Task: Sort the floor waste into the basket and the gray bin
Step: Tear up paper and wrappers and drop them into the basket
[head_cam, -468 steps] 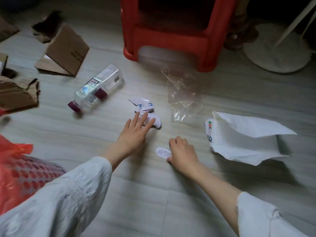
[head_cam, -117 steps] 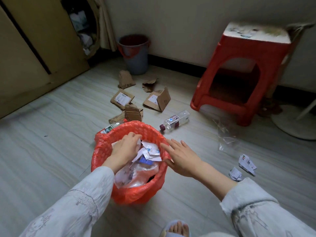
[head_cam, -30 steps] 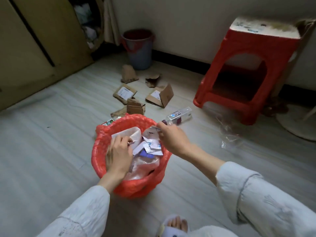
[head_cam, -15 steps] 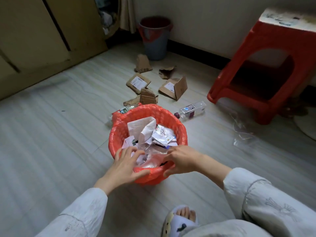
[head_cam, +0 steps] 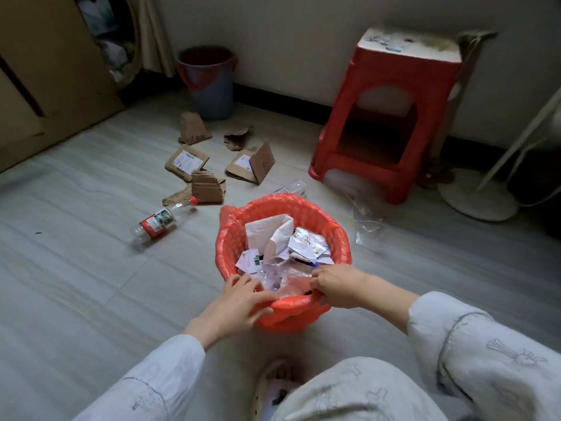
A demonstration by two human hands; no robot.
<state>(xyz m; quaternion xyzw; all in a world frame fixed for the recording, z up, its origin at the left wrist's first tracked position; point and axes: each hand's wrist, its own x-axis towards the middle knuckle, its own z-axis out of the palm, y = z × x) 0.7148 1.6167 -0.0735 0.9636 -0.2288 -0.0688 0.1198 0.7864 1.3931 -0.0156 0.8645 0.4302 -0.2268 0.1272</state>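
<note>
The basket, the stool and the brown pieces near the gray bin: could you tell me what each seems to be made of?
The basket looks like red plastic mesh: holes pattern its wall, and a thin red bag seems to line it. The stool looks like glossy moulded red plastic, its top worn whitish. The brown pieces look like matte cardboard, with torn edges and white labels. The gray bin seems plain plastic.

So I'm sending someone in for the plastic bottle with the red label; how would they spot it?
Start at the red basket in the middle of the floor. Look just to its left, in front of the torn cardboard pieces. The bottle lies on its side there, clear plastic with a red label and red cap, unlike the other bottle half hidden behind the basket.
</note>
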